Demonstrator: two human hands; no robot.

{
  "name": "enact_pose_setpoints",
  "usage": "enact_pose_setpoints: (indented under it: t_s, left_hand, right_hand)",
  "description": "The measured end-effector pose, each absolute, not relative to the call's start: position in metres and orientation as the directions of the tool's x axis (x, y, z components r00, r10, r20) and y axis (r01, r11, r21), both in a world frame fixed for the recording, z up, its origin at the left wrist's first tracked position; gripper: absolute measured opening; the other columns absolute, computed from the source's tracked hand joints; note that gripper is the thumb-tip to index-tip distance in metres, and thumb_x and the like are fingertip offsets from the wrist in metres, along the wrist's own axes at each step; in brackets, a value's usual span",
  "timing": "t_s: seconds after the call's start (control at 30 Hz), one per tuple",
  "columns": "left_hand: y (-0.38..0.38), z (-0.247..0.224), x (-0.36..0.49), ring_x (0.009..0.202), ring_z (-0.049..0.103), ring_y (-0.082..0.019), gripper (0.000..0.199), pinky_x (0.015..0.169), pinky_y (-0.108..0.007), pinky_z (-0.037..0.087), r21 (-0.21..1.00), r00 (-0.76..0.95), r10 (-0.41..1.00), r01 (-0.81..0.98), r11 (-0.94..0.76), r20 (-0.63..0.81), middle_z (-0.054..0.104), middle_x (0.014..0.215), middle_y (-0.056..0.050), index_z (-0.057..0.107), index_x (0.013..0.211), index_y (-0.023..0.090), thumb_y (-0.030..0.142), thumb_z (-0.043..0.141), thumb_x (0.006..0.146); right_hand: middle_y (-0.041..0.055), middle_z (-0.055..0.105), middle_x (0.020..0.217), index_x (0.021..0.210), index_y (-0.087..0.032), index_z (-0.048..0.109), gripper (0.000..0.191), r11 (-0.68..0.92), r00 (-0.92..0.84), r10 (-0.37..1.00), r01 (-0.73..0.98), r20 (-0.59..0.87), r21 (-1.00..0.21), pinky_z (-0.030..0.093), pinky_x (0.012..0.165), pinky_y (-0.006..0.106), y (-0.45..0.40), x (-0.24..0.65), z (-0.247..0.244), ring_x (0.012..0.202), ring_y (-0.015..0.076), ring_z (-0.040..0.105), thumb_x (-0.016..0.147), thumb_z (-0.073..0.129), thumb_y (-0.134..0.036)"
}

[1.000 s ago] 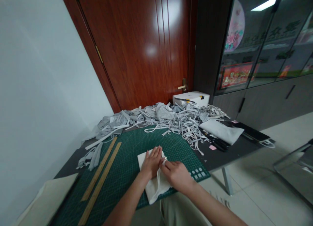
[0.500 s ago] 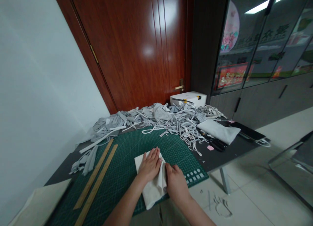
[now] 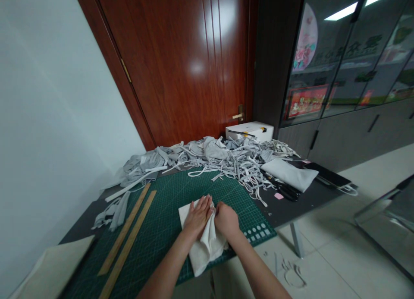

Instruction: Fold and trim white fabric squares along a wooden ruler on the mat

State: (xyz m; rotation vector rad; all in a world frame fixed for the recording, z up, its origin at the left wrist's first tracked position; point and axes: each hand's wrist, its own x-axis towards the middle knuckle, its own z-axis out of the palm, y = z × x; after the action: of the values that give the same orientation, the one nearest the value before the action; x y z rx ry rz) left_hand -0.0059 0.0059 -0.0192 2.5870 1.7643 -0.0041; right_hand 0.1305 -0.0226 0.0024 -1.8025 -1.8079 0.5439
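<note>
A cream cloth (image 3: 202,253), folded into several layers, lies on a green cutting mat (image 3: 168,195) near the table's front edge. My left hand (image 3: 199,217) rests flat on the cloth's upper part with its fingers stretched out. Close beside it, my right hand (image 3: 226,219) is closed and pinches the cloth's right side near the top. Loose creases run down the fabric between and below the two hands. The pinching fingertips are partly hidden behind the right hand's knuckles.
Two wooden strips (image 3: 129,234) lie along the mat's left. Grey fabric scraps and strips (image 3: 220,154) heap across the back, before a white box (image 3: 250,130). To the right are a folded grey cloth (image 3: 289,173), black scissors (image 3: 286,189) and a phone (image 3: 326,174). Another cream cloth (image 3: 53,269) is at lower left.
My right hand has moved up along the cloth's right edge, pulling the fabric into larger creases. My left hand stays pressed on the cloth.
</note>
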Motion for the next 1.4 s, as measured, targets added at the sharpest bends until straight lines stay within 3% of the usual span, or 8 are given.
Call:
enact_pose_setpoints:
  t_s: [0.2, 0.3, 0.5, 0.67, 1.07, 1.2, 1.33, 1.4]
  left_hand:
    - [0.004, -0.018, -0.008, 0.141, 0.013, -0.017, 0.051, 0.112, -0.049, 0.012, 0.050, 0.389, 0.921, 0.920, -0.389, 0.012, 0.021, 0.153, -0.002, 0.011, 0.147, 0.027, 0.039, 0.013, 0.098]
    - [0.003, -0.016, -0.007, 0.141, 0.014, -0.017, 0.051, 0.112, -0.049, 0.012, 0.056, 0.381, 0.925, 0.923, -0.380, 0.005, 0.022, 0.153, -0.002, 0.012, 0.147, 0.026, 0.039, 0.012, 0.098]
    - [0.000, -0.009, -0.004, 0.141, 0.013, -0.016, 0.053, 0.113, -0.048, 0.012, 0.055, 0.354, 0.934, 0.934, -0.352, -0.039, 0.020, 0.153, -0.002, 0.014, 0.147, 0.025, 0.042, 0.009, 0.097]
    - [-0.006, -0.003, -0.001, 0.142, 0.011, -0.018, 0.054, 0.113, -0.051, 0.011, 0.039, 0.351, 0.936, 0.936, -0.350, -0.038, 0.019, 0.153, -0.002, 0.017, 0.147, 0.023, 0.042, 0.013, 0.096]
    - [-0.006, -0.009, 0.000, 0.141, 0.014, -0.022, 0.055, 0.111, -0.055, 0.014, 0.005, 0.367, 0.930, 0.930, -0.367, 0.004, 0.019, 0.153, -0.003, 0.017, 0.147, 0.022, 0.038, 0.023, 0.094]
    - [-0.006, -0.009, 0.000, 0.141, 0.014, -0.024, 0.056, 0.110, -0.056, 0.015, 0.002, 0.377, 0.926, 0.926, -0.377, 0.027, 0.020, 0.153, -0.004, 0.019, 0.147, 0.022, 0.041, 0.026, 0.094]
    - [-0.006, -0.010, 0.000, 0.141, 0.016, -0.025, 0.059, 0.110, -0.057, 0.015, 0.004, 0.385, 0.922, 0.923, -0.385, 0.038, 0.019, 0.153, -0.005, 0.019, 0.147, 0.021, 0.048, 0.025, 0.094]
    - [-0.006, -0.010, 0.000, 0.141, 0.016, -0.025, 0.059, 0.110, -0.057, 0.015, 0.001, 0.385, 0.922, 0.923, -0.385, 0.042, 0.019, 0.153, -0.005, 0.019, 0.147, 0.021, 0.048, 0.025, 0.094]
  right_hand:
    - [0.0061, 0.071, 0.081, 0.099, -0.018, 0.055, 0.018, 0.040, 0.032, 0.996, 0.689, 0.086, -0.723, 0.038, 0.062, 0.020, -0.014, 0.131, -0.003, 0.077, 0.0152, 0.067, 0.084, 0.047, -0.011]
    - [0.0103, 0.071, 0.084, 0.101, -0.015, 0.056, 0.019, 0.020, 0.044, 0.997, 0.686, 0.068, -0.728, 0.040, 0.064, 0.022, -0.009, 0.131, -0.003, 0.080, 0.0181, 0.067, 0.085, 0.046, -0.014]
    - [0.0159, 0.071, 0.087, 0.084, -0.014, 0.063, 0.013, 0.005, 0.032, 0.999, 0.710, 0.039, -0.705, 0.040, 0.066, 0.026, -0.009, 0.133, -0.001, 0.086, 0.0240, 0.067, 0.084, 0.050, -0.018]
    - [0.0117, 0.072, 0.085, 0.101, -0.015, 0.056, 0.022, 0.016, 0.048, 0.996, 0.726, 0.074, -0.687, 0.038, 0.064, 0.025, -0.021, 0.133, -0.003, 0.081, 0.0214, 0.068, 0.086, 0.042, -0.009]
    - [0.0086, 0.071, 0.079, 0.080, -0.018, 0.059, 0.019, 0.084, -0.017, 0.994, 0.734, 0.106, -0.674, 0.033, 0.062, 0.023, -0.029, 0.142, -0.013, 0.076, 0.0176, 0.066, 0.082, 0.043, -0.007]
    - [0.0039, 0.067, 0.070, 0.083, -0.019, 0.056, 0.013, 0.071, -0.049, 0.997, 0.688, 0.052, -0.722, 0.031, 0.056, 0.021, -0.034, 0.150, -0.011, 0.066, 0.0152, 0.062, 0.075, 0.052, -0.010]
    - [-0.0048, 0.058, 0.059, 0.093, -0.020, 0.053, 0.030, 0.088, -0.164, 0.986, 0.624, -0.020, -0.776, 0.027, 0.050, 0.019, -0.041, 0.160, -0.006, 0.054, 0.0116, 0.053, 0.066, 0.059, -0.010]
    - [-0.0060, 0.055, 0.057, 0.089, -0.020, 0.054, 0.024, 0.113, -0.201, 0.980, 0.593, -0.011, -0.797, 0.027, 0.050, 0.018, -0.044, 0.165, -0.007, 0.052, 0.0102, 0.050, 0.067, 0.058, -0.011]
